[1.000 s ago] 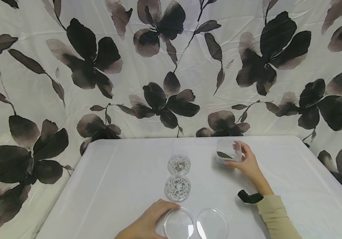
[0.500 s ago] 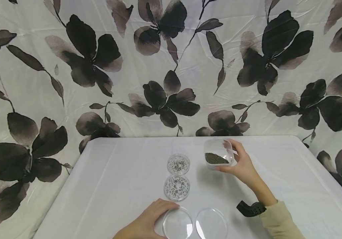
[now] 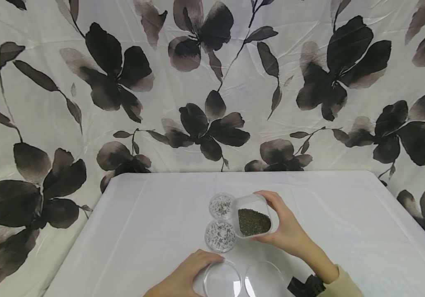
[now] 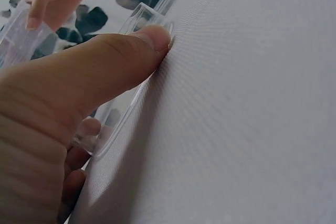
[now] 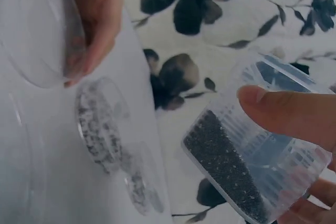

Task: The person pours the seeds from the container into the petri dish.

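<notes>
My left hand (image 3: 188, 274) grips the rim of a bare clear petri dish (image 3: 223, 279) on the table at the near side. Its thumb (image 4: 149, 40) lies along the dish's edge in the left wrist view. My right hand (image 3: 288, 231) holds a clear plastic container (image 3: 244, 202) above the table, tilted, with dark green-brown granules (image 5: 220, 166) heaped toward one side. Just left of that container are two petri dishes, a nearer one (image 3: 220, 236) and a farther one (image 3: 220, 206), both sprinkled with dark flecks. The container partly overlaps them in the head view.
Right of the gripped dish lies another clear round dish or lid (image 3: 265, 280). A white cloth covers the table (image 3: 142, 222). Behind its far edge hangs a floral curtain (image 3: 212, 82). A black device (image 3: 307, 286) is on my right wrist.
My right hand has carried the container left and nearer, toward the flecked dishes, tilting it so more granules show. My left hand has stayed on its dish.
</notes>
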`<action>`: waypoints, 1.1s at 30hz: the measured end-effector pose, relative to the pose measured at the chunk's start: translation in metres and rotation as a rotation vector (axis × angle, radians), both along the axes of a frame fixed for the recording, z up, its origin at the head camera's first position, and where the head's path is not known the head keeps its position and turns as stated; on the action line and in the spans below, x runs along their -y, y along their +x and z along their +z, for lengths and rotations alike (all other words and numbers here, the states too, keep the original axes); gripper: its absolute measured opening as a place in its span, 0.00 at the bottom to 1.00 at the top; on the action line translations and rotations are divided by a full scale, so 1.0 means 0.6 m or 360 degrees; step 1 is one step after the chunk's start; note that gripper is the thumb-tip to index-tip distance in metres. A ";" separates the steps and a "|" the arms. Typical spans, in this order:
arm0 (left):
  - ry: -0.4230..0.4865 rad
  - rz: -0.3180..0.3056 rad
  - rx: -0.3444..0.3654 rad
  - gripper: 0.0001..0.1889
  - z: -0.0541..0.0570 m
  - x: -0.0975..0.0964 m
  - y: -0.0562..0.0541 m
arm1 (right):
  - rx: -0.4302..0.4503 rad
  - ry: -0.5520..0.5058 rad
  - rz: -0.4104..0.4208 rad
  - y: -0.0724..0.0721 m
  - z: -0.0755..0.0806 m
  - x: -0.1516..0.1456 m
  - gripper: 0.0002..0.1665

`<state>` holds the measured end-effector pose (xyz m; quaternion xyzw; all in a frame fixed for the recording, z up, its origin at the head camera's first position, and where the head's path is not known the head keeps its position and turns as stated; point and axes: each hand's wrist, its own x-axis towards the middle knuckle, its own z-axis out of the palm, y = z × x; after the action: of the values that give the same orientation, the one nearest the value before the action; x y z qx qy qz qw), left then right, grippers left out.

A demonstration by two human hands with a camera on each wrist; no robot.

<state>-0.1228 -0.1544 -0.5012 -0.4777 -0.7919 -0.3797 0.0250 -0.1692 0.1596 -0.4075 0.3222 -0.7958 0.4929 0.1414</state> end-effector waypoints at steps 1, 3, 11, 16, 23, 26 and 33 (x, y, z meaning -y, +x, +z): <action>-0.0001 -0.0003 -0.0004 0.45 0.000 -0.001 0.000 | -0.0019 0.0028 0.0014 0.003 -0.001 0.004 0.59; 0.0003 -0.0007 -0.0012 0.45 -0.001 -0.002 -0.001 | -0.0086 0.0076 0.0052 0.008 -0.005 0.011 0.59; 0.0023 -0.0003 -0.0016 0.45 -0.003 -0.003 -0.002 | -0.0586 0.0216 0.0257 0.011 -0.017 0.042 0.56; 0.0036 0.0001 -0.0067 0.44 -0.007 -0.004 -0.003 | -0.0851 0.0269 0.0362 0.014 -0.019 0.059 0.53; -0.0005 0.0035 -0.0052 0.46 -0.009 -0.003 -0.002 | -0.0983 0.0419 0.0391 0.023 -0.027 0.072 0.52; -0.0037 0.0049 -0.0012 0.47 -0.008 -0.001 -0.002 | -0.1119 0.0522 0.0349 0.025 -0.029 0.077 0.49; -0.0111 0.0098 0.0234 0.52 0.001 -0.001 0.003 | -0.1310 0.0595 0.0322 0.027 -0.030 0.079 0.32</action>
<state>-0.1211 -0.1539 -0.5005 -0.4246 -0.8186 -0.3849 -0.0383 -0.1531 0.1125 -0.4257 0.5869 -0.7134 0.1833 0.3361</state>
